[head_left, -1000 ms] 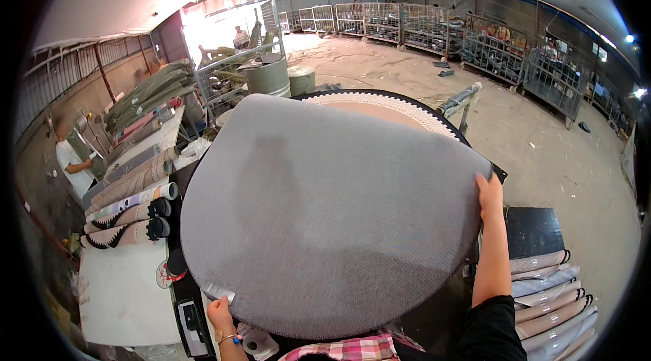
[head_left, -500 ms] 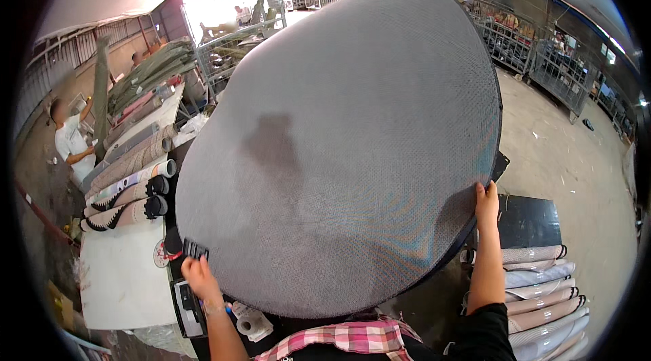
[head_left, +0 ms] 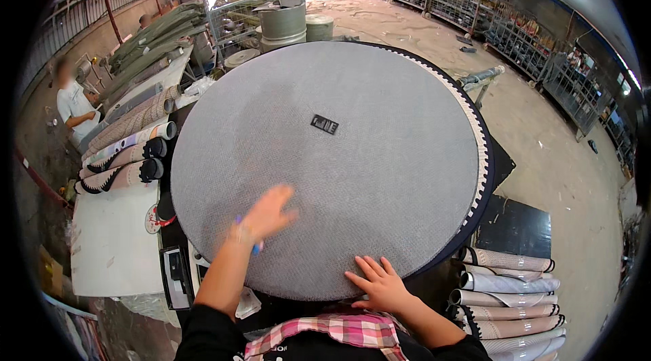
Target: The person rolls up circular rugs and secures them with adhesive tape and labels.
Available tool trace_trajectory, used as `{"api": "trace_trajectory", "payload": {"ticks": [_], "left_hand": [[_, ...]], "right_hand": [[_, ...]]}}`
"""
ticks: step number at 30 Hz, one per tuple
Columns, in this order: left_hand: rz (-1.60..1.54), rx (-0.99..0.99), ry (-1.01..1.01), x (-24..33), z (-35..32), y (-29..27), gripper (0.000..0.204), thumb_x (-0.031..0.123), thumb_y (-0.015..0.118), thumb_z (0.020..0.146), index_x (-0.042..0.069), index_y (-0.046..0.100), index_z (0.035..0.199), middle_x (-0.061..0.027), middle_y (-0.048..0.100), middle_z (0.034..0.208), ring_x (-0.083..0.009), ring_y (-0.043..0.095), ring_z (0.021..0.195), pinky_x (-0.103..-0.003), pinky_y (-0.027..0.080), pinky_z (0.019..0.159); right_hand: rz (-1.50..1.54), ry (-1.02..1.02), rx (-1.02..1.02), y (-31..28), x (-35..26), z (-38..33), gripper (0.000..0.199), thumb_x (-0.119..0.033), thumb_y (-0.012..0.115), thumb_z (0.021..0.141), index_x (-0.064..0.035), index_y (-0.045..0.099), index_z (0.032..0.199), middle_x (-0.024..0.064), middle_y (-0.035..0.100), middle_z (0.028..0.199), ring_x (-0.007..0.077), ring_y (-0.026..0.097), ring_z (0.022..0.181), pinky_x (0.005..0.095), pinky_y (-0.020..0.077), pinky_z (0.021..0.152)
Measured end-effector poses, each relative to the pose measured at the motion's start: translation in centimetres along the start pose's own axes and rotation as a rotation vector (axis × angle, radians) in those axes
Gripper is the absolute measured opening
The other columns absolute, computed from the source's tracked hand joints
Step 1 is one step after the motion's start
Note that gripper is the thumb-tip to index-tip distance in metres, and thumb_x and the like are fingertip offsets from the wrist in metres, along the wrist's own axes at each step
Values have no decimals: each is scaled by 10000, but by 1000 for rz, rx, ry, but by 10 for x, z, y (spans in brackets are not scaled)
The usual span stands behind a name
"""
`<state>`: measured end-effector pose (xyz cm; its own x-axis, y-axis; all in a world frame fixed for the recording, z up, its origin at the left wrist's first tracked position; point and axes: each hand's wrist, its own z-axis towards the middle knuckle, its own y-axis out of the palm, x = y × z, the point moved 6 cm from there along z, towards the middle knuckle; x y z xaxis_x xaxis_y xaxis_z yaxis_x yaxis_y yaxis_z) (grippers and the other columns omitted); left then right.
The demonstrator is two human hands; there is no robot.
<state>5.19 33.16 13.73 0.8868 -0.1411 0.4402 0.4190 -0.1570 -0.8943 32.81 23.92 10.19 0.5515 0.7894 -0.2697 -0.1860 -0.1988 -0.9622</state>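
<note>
Left hand (head_left: 270,212) blurred, apparently in motion above the near-left part of the grey mat (head_left: 380,178); fingers extended, thumb apart, nothing in the grip; contact with the surface cannot be told. Right hand (head_left: 380,286) lies palm down at the near edge, fingers fanned and resting on the mat, gripping nothing. Change noted: half a second ago the mat is reared up with the right hand pinching its right edge; now it lies nearly flat, released, one broad round face upward. A dark card (head_left: 324,124) with pale markings rests on it, beyond its centre; a similar dark piece is at the left hand in the previous view, though whether it is the same one is not certain. Judgement: the lift-and-lay step looks finished, and the hands now seem free to smooth or square the mat. Alignment is not exact: along the right side a pale toothed border (head_left: 484,151) and a dark band (head_left: 458,239) show from beneath, while the left side shows no such margin. Further out: black box (head_left: 178,278) by the left forearm, white tabletop (head_left: 115,246) beyond it with rolled mats (head_left: 119,176) behind; at right, a stack of taped rolls (head_left: 515,283) beside a black board (head_left: 514,225). Farther off, a green drum (head_left: 283,27), wire cages (head_left: 454,5), and a co-worker (head_left: 73,107) at far left.
</note>
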Motion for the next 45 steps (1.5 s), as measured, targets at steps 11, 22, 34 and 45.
{"api": "trace_trajectory", "payload": {"ticks": [11, 22, 34, 45], "left_hand": [[300, 591, 65, -13, -178, -10, 214, 127, 661, 620, 82, 635, 828, -75, 598, 858, -276, 562, 810, -409, 404, 738], [-4, 412, -131, -26, -76, 10, 309, 352, 700, 696, 68, 581, 671, -61, 535, 647, -293, 550, 685, -403, 411, 593], [415, 576, 159, 10, -110, 31, 622, 389, 757, 538, 18, 579, 1004, -105, 593, 980, -284, 563, 917, -403, 418, 822], [350, 301, 88, 25, -67, -5, 436, 505, 656, 662, 77, 577, 635, -70, 533, 606, -277, 567, 611, -382, 450, 566]], "right_hand": [[-129, -62, 554, -74, 8, 23, 292, -403, 692, 706, -137, 574, 718, 2, 548, 603, 199, 567, 557, 325, 423, 483], [154, 421, 127, -53, 94, 61, 280, -400, 628, 772, -120, 623, 769, 86, 609, 710, 279, 594, 712, 405, 446, 619], [-309, 123, 415, -45, 31, 34, 600, -378, 705, 636, -58, 567, 1124, 55, 538, 977, 197, 521, 915, 349, 408, 753], [-296, 186, 64, -93, 83, 51, 383, -489, 631, 727, -111, 566, 721, 52, 597, 694, 217, 606, 689, 340, 459, 591]]}}
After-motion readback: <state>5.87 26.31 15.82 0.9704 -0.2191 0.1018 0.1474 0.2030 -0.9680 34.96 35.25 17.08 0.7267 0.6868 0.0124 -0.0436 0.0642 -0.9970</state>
